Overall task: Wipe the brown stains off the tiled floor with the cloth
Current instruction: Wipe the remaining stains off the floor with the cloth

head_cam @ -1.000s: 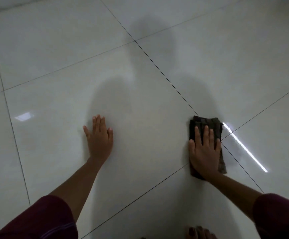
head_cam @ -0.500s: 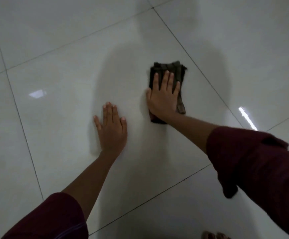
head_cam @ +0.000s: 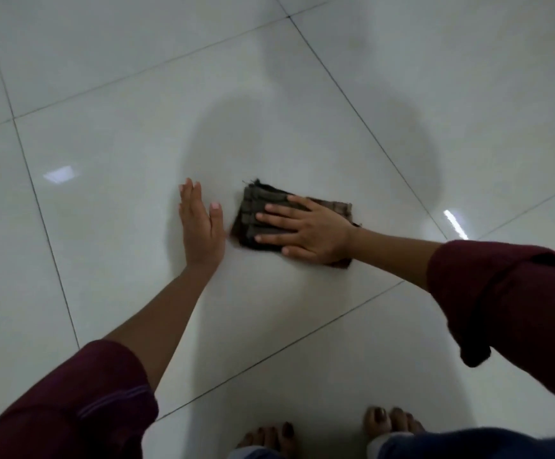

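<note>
A folded dark brown cloth (head_cam: pixel 258 210) lies flat on the glossy white tiled floor (head_cam: pixel 137 154). My right hand (head_cam: pixel 306 228) presses down on it, palm flat, fingers spread and pointing left. My left hand (head_cam: pixel 200 231) rests flat on the same tile just left of the cloth, fingers together and pointing away from me, a small gap between it and the cloth's edge. No brown stain shows on the tiles around the cloth. Both arms wear maroon sleeves.
My bare toes (head_cam: pixel 392 422) show at the bottom edge, on the near tile. Dark grout lines (head_cam: pixel 362 120) cross the floor diagonally. A bright light reflection (head_cam: pixel 455 223) glints at the right, and my shadow falls over the middle tile.
My right hand has slid the cloth from the right grout line leftward across the tile and turned it sideways, ending close beside my left hand, which stayed planted.
</note>
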